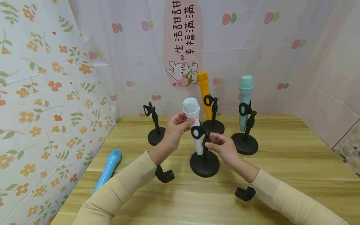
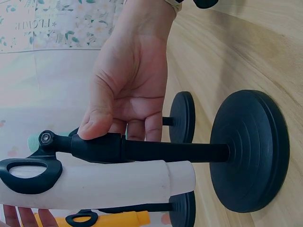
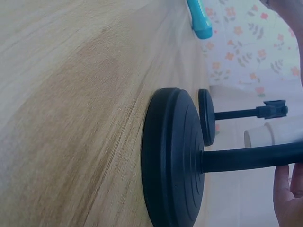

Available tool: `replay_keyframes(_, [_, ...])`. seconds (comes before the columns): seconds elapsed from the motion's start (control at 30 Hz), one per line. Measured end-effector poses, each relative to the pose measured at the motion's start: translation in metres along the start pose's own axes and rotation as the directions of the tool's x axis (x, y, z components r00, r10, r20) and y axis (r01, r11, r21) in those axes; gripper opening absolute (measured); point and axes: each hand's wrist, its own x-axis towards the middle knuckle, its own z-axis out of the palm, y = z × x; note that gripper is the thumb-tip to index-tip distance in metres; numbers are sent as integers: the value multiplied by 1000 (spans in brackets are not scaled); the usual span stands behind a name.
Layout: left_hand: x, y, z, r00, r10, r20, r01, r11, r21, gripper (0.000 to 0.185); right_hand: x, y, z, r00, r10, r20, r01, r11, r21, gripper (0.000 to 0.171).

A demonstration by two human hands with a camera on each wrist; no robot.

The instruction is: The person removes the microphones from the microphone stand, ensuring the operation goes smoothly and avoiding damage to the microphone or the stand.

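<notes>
The wooden table (image 1: 281,175) fills the lower part of the head view, with patterned sheets hung as walls behind and to the left of it. Five things stand or lie on it around the hands. At the back, an orange mic (image 1: 204,93) and a teal mic (image 1: 245,100) each sit upright in a black stand. An empty stand (image 1: 154,126) is at back left. A blue mic (image 1: 108,170) lies flat near the left edge, its head towards the wall.

In the middle stands the near stand (image 1: 204,159), its round base flat on the table. The white mic (image 1: 194,125) sits in its clip, long axis near vertical. The grille head points up and leans slightly left; the tail points down, clear of the base.

The left hand (image 1: 175,129) comes in from the lower left with the forearm raised. Its thumb and fingers close round the white mic just under the head. The right hand (image 1: 222,147) reaches in from the lower right, lower down. Its thumb and fingertips pinch the near stand's upper post just below the clip.
</notes>
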Motion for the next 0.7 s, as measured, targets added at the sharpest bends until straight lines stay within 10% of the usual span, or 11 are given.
replay_keyframes(0.7, [-4,-2,1,1000,29,-9,-29,999,-19,29,-3,3,2,999,-32,6,32,999,-4,34])
